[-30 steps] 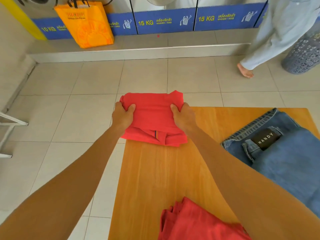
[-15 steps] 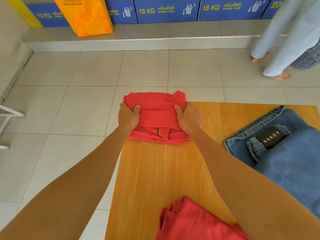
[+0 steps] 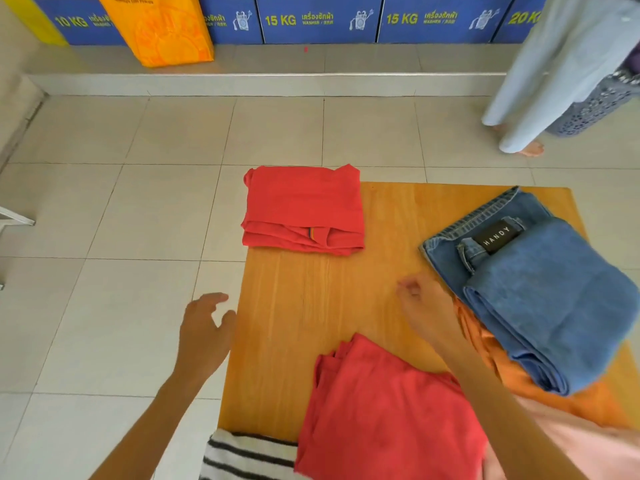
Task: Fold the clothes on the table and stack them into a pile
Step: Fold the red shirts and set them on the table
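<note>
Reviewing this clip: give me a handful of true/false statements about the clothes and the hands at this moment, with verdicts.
1. Both hands grip the folded red shirt. False: the left hand and right hand are both off it and hold nothing.
2. The folded red shirt lies at the table's far left corner. True.
3. The folded jeans lie directly on bare wood. False: their near end rests on an orange garment.
4. A second red garment lies at the near edge, not yet neatly folded. True.
5. The striped cloth is stacked on the jeans. False: it lies at the near edge, beside the second red garment.
</note>
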A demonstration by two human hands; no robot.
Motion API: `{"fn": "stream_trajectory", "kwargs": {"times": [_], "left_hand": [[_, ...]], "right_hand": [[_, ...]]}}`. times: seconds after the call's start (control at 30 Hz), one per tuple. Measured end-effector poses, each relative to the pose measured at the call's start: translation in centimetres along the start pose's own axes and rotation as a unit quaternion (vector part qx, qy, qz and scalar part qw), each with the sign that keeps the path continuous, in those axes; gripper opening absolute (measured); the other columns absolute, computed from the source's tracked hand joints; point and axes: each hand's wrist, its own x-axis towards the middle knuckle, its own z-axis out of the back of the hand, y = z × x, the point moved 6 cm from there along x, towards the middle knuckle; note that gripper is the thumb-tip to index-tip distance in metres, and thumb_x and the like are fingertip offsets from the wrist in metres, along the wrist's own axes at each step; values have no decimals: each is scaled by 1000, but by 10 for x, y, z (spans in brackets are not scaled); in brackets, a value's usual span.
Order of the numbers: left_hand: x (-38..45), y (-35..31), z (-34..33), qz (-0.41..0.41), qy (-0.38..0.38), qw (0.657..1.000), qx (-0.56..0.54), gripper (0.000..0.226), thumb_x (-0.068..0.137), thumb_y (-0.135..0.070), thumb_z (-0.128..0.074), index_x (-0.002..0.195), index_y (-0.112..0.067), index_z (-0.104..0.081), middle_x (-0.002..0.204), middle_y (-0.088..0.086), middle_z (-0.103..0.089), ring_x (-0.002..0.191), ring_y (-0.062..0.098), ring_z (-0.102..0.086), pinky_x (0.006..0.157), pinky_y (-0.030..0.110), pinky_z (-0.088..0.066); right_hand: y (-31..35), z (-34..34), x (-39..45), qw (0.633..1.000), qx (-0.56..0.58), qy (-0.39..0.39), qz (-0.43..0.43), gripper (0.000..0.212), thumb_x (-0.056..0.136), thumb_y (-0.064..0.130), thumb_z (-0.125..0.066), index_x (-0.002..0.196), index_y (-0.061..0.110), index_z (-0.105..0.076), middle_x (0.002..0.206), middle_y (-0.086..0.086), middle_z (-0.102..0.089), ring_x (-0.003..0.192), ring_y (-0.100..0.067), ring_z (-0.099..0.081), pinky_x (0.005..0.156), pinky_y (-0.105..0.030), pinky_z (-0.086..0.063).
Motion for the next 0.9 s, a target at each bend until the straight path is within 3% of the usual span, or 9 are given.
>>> {"fn": "stream_trajectory", "kwargs": {"times": [0.13, 0.23, 0.33, 0.47, 0.63, 0.77, 0.9], "left_hand": [[-63, -3, -21, 3, 118, 991, -60, 26, 96, -16, -57, 120, -26, -58, 119, -6, -61, 108, 12, -59, 98, 32, -49], [-102, -22, -52, 10, 224, 973, -55, 24, 98, -30, -55, 122, -30, -53, 118, -10, -60, 108, 9, -57, 94, 27, -46], [-130, -33, -86, 45, 293, 953, -57, 45, 92, -60, -49, 124, -28, -50, 113, -11, -60, 105, 10, -58, 89, 31, -48], [-147, -42, -116, 70, 312, 941, -112, 80, 70, -84, -51, 125, -26, -57, 112, -11, -68, 100, 12, -65, 88, 38, -53], [-173, -51, -128, 48, 303, 946, -104, 74, 82, -63, -62, 137, -20, -40, 128, -4, -59, 114, 20, -59, 95, 38, -49], [-170, -43, -125, 29, 302, 950, -80, 65, 91, -58, -55, 139, -16, -44, 133, 0, -57, 118, 22, -57, 89, 32, -46], [-167, -33, -124, 19, 302, 950, -80, 58, 92, -59, -50, 133, -18, -53, 127, -2, -61, 106, 18, -58, 85, 32, -46]], "right_hand": [[-8, 10, -79, 1000, 23, -13, 14, 10, 98, 17, -59, 100, 23, -66, 96, 17, -65, 90, 3, -60, 67, -8, -41], [-23, 21, -118, 997, 31, -72, 17, 11, 98, 14, -59, 103, 18, -68, 100, 11, -67, 91, -5, -62, 71, -7, -40], [-57, 30, -149, 993, 6, -117, -16, 15, 95, 13, -62, 108, 11, -66, 105, -2, -68, 98, -20, -64, 80, -28, -50], [-107, 28, -186, 985, -25, -104, -132, 29, 91, 21, -65, 114, 4, -56, 110, -16, -61, 105, -37, -59, 88, -42, -48], [-120, 14, -215, 971, -45, -132, -193, 58, 90, 43, -66, 128, 4, -45, 129, -18, -50, 116, -39, -52, 90, -47, -46], [-116, 8, -217, 964, -60, -140, -217, 74, 89, 49, -65, 140, 5, -35, 139, -20, -40, 126, -41, -44, 94, -50, -45], [-123, 7, -210, 961, 19, -135, -239, 74, 84, 45, -73, 134, 2, -38, 132, -25, -48, 117, -44, -52, 93, -49, -49]]}}
